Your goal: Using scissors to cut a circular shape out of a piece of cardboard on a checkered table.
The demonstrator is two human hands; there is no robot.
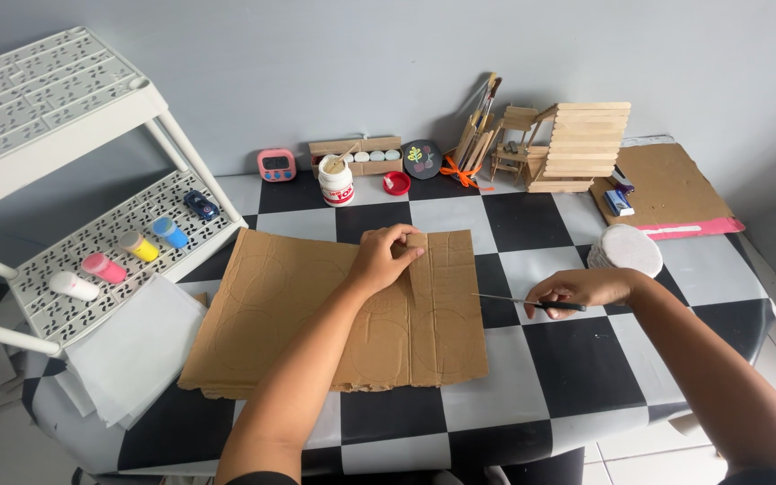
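A large brown cardboard sheet with faint drawn circles lies flat on the checkered table. My left hand rests on its upper middle and pinches a narrow cardboard strip that runs down the sheet. My right hand lies on the table just right of the sheet, closed on a thin black-handled blade or stick that points left toward the cardboard's right edge.
A stack of white round discs sits behind my right hand. Along the wall stand a glue jar, a red lid, a pink timer, brushes, craft-stick models and another cardboard piece. A white rack with paint bottles and white paper sheets are at the left.
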